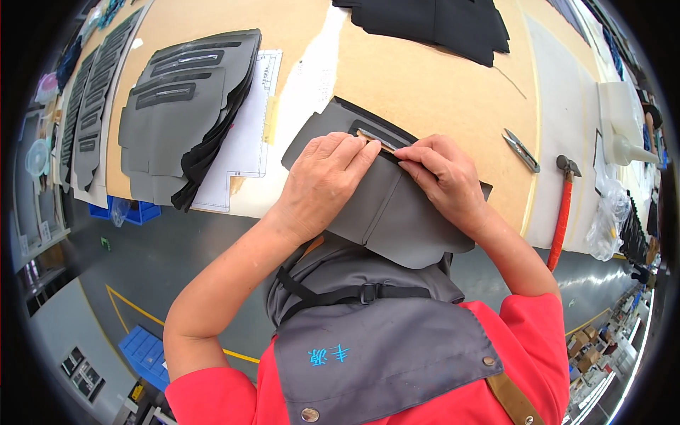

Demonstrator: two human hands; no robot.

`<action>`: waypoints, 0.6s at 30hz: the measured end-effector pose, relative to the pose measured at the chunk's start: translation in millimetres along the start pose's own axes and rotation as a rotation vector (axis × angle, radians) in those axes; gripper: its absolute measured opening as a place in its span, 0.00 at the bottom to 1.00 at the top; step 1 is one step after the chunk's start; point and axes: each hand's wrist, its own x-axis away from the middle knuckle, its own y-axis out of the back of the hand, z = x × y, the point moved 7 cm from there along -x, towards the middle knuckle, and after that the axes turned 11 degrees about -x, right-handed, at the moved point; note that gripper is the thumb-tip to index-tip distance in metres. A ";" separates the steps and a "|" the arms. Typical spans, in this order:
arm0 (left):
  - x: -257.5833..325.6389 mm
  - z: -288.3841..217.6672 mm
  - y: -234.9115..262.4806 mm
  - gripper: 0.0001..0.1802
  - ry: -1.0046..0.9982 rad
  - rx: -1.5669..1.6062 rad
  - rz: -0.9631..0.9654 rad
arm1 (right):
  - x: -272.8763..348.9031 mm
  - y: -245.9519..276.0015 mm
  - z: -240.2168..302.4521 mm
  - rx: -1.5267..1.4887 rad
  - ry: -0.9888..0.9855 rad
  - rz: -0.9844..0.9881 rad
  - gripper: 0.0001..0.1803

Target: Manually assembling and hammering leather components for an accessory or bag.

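Note:
A dark grey sheet-like panel [407,212] lies over the table's near edge, and its lower part hangs down in front of my apron. Near its far edge is a slot [377,139] with a dark border; something tan and something shiny show inside. My left hand [327,173] is closed on the panel, with thumb and fingertips at the slot's left part. At the slot's right end my right hand [445,176] pinches the border between thumb and forefinger. The fingertips partly hide the slot, so what exactly lies between them is hard to make out.
To the left lies a stack of similar grey slotted panels [170,120], partly over a white paper pattern [248,142]. Black pieces [439,28] lie at the far side. Thread snips [521,151] and a red-handled hammer [562,212] rest on the right, near a white bottle [623,131].

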 end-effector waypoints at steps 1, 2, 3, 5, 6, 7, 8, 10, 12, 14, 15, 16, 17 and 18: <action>-0.1 -0.5 0.2 0.24 0.002 -0.008 -0.003 | 1.0 0.2 1.9 0.019 0.039 -0.009 0.11; 0.0 -0.8 0.2 0.25 0.004 -0.016 -0.007 | 1.6 0.6 1.0 0.017 0.037 -0.009 0.11; 0.7 -0.9 -0.1 0.25 0.004 -0.015 -0.003 | 2.6 0.0 5.5 0.087 0.112 0.011 0.14; 1.7 -0.8 -1.1 0.25 0.005 -0.031 0.003 | 4.5 -0.5 8.1 0.156 0.182 0.030 0.17; 1.8 -0.9 -1.5 0.25 0.004 -0.028 0.006 | 5.8 -1.4 10.4 0.205 0.234 0.039 0.19; 2.1 -1.7 -0.9 0.25 -0.008 -0.054 0.009 | 7.4 -3.0 13.6 0.253 0.286 0.047 0.22; 2.2 -2.7 -0.2 0.25 -0.020 -0.080 0.011 | 7.7 -2.8 14.2 0.251 0.282 0.046 0.22; 0.3 -6.0 2.5 0.25 -0.039 -0.078 0.018 | 8.1 -4.3 18.0 0.278 0.307 0.078 0.25; -0.5 -11.4 1.8 0.25 -0.056 -0.077 0.021 | 8.5 -4.2 16.5 0.268 0.286 0.087 0.22; 0.8 -18.6 -3.1 0.25 -0.090 -0.055 0.007 | 7.5 -4.6 16.5 0.260 0.266 0.097 0.19; 1.2 -18.7 -3.8 0.25 -0.100 -0.039 0.005 | 4.0 -1.1 12.4 0.157 0.160 0.067 0.16; 1.8 -19.1 -4.2 0.25 -0.098 -0.037 0.006 | 2.9 1.6 7.4 0.053 0.051 0.039 0.13; 2.1 -18.8 -3.7 0.25 -0.084 -0.039 0.005 | 4.1 3.3 10.1 0.052 0.048 0.042 0.13; 2.5 -18.4 -3.1 0.26 -0.069 -0.042 0.003 | 5.9 5.9 5.3 -0.011 -0.071 0.041 0.10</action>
